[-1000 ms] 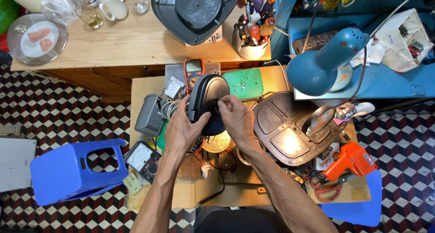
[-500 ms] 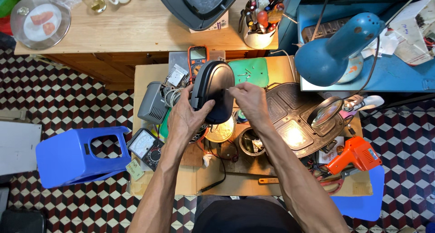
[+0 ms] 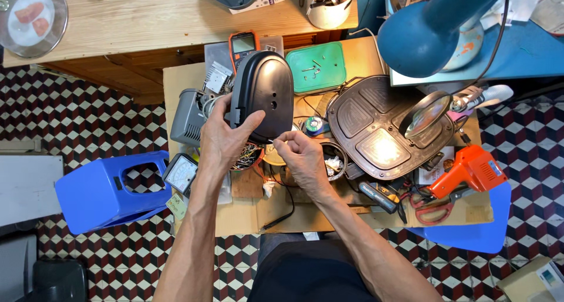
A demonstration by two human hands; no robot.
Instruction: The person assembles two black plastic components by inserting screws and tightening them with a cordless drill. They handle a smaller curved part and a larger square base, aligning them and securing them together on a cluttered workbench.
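Risk: black oval plastic housing [image 3: 261,96], held tilted above the cluttered counter [image 3: 247,211], is clamped only by left hand [image 3: 223,140] fingers. Right hand [image 3: 299,158] fingers pinch something small, unclear; slip drops housing onto parts bowl [image 3: 249,156].

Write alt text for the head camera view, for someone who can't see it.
Seen from above, a person's left hand grips a black oval plastic appliance housing over a cluttered cardboard-topped workbench, while the right hand pinches a thin black wire just below it. Nearby lie a brown hinged grill plate, a green plastic tray and an orange glue gun.
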